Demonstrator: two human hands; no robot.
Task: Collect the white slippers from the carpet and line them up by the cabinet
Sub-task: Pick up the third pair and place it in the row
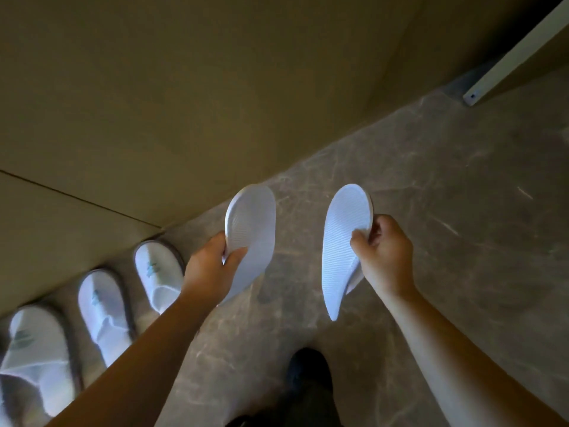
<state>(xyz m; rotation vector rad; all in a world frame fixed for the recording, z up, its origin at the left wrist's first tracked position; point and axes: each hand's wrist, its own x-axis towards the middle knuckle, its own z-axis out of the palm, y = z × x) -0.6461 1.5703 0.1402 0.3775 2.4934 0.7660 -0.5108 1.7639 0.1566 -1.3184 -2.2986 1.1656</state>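
My left hand (209, 266) grips a white slipper (252, 229) by its edge, ribbed sole facing me, held above the floor. My right hand (385, 251) pinches a second white slipper (345, 238) the same way, sole toward me, toe pointing up. Three more white slippers stand in a row on the floor against the tan cabinet (154, 103): the nearest one (158, 271) just left of my left wrist, then a middle one (103, 312), and one at the far left (34, 355). Each has a small green mark on top.
The floor (431, 241) is grey-brown marble-look stone, stretching open to the right of the row. A white strip or door edge (517, 53) slants at the upper right. A dark shoe (309, 374) shows at the bottom centre.
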